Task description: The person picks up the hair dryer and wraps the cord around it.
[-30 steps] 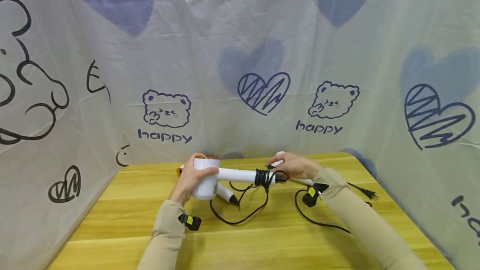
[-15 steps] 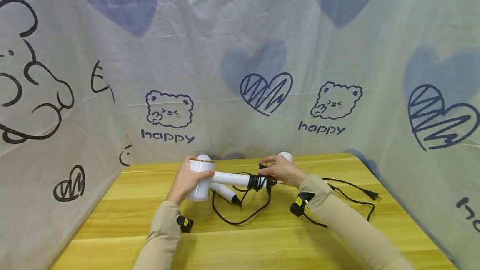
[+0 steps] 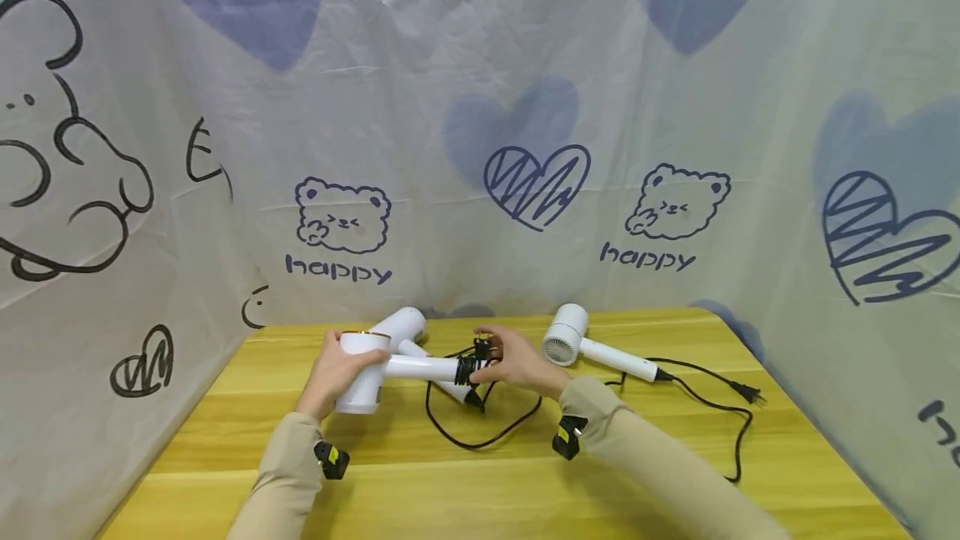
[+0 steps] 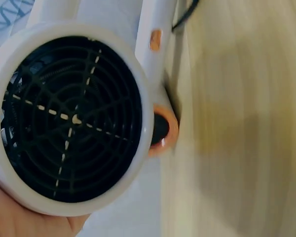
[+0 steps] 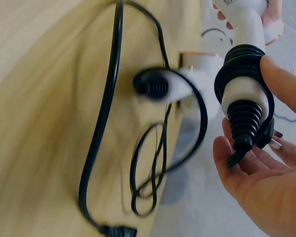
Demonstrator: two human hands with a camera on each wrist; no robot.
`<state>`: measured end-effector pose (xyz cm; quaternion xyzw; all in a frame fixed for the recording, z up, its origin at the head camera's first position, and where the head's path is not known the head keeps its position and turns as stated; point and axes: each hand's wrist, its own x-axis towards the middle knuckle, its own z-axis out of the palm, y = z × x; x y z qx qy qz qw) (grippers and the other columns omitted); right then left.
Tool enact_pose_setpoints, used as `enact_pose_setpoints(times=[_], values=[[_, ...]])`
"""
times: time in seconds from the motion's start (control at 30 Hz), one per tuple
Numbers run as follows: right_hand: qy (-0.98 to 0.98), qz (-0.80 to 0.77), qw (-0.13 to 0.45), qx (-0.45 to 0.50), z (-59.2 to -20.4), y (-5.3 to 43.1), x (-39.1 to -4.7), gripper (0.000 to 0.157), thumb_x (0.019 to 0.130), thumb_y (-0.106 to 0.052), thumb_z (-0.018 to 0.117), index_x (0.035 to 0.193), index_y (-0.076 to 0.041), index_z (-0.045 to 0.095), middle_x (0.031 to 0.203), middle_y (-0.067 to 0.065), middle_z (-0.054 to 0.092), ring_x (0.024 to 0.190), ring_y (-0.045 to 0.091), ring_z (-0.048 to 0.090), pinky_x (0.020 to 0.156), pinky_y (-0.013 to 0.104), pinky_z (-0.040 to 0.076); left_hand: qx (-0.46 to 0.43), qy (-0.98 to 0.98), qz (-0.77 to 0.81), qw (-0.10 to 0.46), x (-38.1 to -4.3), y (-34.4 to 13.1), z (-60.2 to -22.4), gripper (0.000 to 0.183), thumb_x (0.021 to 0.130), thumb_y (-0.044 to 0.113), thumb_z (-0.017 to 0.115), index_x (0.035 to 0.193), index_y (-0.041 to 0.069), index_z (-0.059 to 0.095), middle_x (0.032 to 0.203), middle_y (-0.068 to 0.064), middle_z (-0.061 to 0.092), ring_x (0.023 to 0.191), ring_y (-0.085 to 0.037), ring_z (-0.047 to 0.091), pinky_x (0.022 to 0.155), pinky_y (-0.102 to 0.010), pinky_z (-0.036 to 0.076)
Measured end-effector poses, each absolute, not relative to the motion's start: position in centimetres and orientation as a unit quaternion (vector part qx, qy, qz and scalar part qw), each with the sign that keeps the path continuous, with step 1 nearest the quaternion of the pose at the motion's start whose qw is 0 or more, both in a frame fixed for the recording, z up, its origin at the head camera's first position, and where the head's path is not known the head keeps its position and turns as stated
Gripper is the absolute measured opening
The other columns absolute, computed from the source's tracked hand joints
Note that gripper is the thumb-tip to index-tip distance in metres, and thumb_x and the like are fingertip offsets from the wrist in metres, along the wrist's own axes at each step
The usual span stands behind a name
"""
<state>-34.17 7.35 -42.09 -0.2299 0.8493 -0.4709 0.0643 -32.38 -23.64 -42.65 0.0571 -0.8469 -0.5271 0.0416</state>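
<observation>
Head view: a person's left hand grips the barrel of a glossy white hair dryer with a gold rim, holding it raised above the middle of the yellow wood-grained table, with its straight handle pointing towards the table's right edge. Thumb and fingers close round the barrel. At the handle's end, the right hand is curled in, its thumb against the coils of black cord and its fingers bent near a black plug with metal pins; the right wrist view does not settle how firmly the plug is pinched. Winding looks largely done, since several turns circle the handle; the plug end appears left to secure. Behind the held dryer, a second white dryer lies near the far edge, partly hidden. Towards the far right corner, a third white dryer with a grey grille lies with its cord unwound. Compared with half a second ago, both hands and the held dryer sit farther left, the plug shows more plainly, and the third dryer is uncovered.
</observation>
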Motion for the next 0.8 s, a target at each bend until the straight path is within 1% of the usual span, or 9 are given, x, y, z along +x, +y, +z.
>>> enact_pose_setpoints(times=[0.07, 0.17, 0.3, 0.4, 0.47, 0.57, 0.63, 0.7, 0.8], values=[[0.855, -0.460, 0.057, -0.233, -42.2, 6.4, -34.1, 0.077, 0.077, -0.021, 0.085, 0.143, -0.012, 0.047, 0.137, 0.014, 0.056, 0.116, 0.031, 0.060, 0.095, 0.042, 0.053, 0.059, -0.849, -0.524, 0.026, -32.3, -24.6, -42.6, 0.088, 0.077, 0.041, 0.080, 0.134, 0.000, 0.028, 0.123, -0.023, 0.048, 0.095, -0.029, 0.060, 0.072, -0.034, 0.057], [0.861, -0.451, 0.050, -0.230, -42.4, 4.9, -33.7, 0.075, 0.076, -0.022, 0.085, 0.142, -0.012, 0.049, 0.131, 0.013, 0.060, 0.113, 0.029, 0.061, 0.092, 0.040, 0.054, 0.057, -0.854, -0.518, 0.010, -32.0, -26.3, -42.4, 0.087, 0.079, 0.042, 0.078, 0.137, -0.002, 0.030, 0.124, -0.024, 0.049, 0.092, -0.028, 0.061, 0.071, -0.035, 0.057], [0.864, -0.449, 0.035, -0.224, -43.3, 2.4, -32.9, 0.072, 0.075, -0.025, 0.086, 0.137, -0.010, 0.054, 0.123, 0.011, 0.064, 0.107, 0.026, 0.063, 0.085, 0.037, 0.056, 0.048, -0.865, -0.499, -0.002, -31.7, -28.7, -42.4, 0.083, 0.080, 0.043, 0.077, 0.136, -0.002, 0.035, 0.120, -0.024, 0.054, 0.084, -0.026, 0.063, 0.067, -0.038, 0.058], [0.858, -0.466, 0.031, -0.214, -44.3, 0.5, -32.1, 0.069, 0.072, -0.020, 0.087, 0.132, -0.007, 0.056, 0.117, 0.011, 0.066, 0.099, 0.023, 0.066, 0.077, 0.032, 0.057, 0.031, -0.879, -0.476, -0.004, -31.6, -30.4, -42.5, 0.078, 0.081, 0.043, 0.077, 0.133, -0.001, 0.040, 0.113, -0.023, 0.058, 0.078, -0.024, 0.064, 0.063, -0.039, 0.059], [0.848, -0.487, 0.039, -0.203, -45.0, -0.7, -31.6, 0.066, 0.071, -0.017, 0.088, 0.129, -0.006, 0.057, 0.111, 0.010, 0.066, 0.092, 0.019, 0.066, 0.072, 0.028, 0.056, 0.023, -0.887, -0.461, -0.004, -31.6, -31.4, -42.6, 0.076, 0.081, 0.042, 0.078, 0.133, -0.001, 0.041, 0.109, -0.022, 0.060, 0.076, -0.023, 0.064, 0.062, -0.039, 0.059], [0.835, -0.515, 0.054, -0.188, -45.6, -2.3, -31.1, 0.064, 0.070, -0.015, 0.088, 0.126, -0.006, 0.058, 0.108, 0.009, 0.066, 0.088, 0.016, 0.062, 0.070, 0.027, 0.053, 0.019, -0.899, -0.438, 0.003, -31.5, -32.8, -42.7, 0.082, 0.081, 0.040, 0.078, 0.138, -0.003, 0.037, 0.109, -0.026, 0.059, 0.073, -0.024, 0.064, 0.059, -0.039, 0.059], [0.820, -0.538, 0.077, -0.177, -45.9, -3.3, -31.1, 0.060, 0.074, -0.015, 0.086, 0.127, -0.006, 0.059, 0.110, 0.008, 0.066, 0.091, 0.016, 0.061, 0.073, 0.028, 0.053, 0.019, -0.909, -0.417, 0.015, -31.5, -33.7, -42.7, 0.089, 0.081, 0.042, 0.077, 0.142, -0.005, 0.032, 0.111, -0.028, 0.058, 0.075, -0.024, 0.063, 0.059, -0.037, 0.058], [0.798, -0.568, 0.110, -0.167, -46.1, -4.1, -31.2, 0.052, 0.083, -0.014, 0.078, 0.130, -0.004, 0.058, 0.115, 0.009, 0.064, 0.094, 0.018, 0.062, 0.078, 0.031, 0.055, 0.014, -0.917, -0.399, 0.029, -31.5, -34.6, -42.7, 0.090, 0.081, 0.042, 0.077, 0.143, -0.006, 0.032, 0.112, -0.030, 0.057, 0.077, -0.024, 0.062, 0.060, -0.036, 0.056], [0.768, -0.606, 0.153, -0.141, -46.5, -5.1, -31.4, 0.035, 0.094, -0.010, 0.063, 0.128, -0.002, 0.059, 0.116, 0.011, 0.064, 0.093, 0.021, 0.066, 0.077, 0.032, 0.056, 0.000, -0.919, -0.393, 0.034, -31.6, -35.6, -42.9, 0.081, 0.081, 0.040, 0.077, 0.138, -0.003, 0.040, 0.110, -0.027, 0.059, 0.079, -0.024, 0.062, 0.061, -0.035, 0.056]])
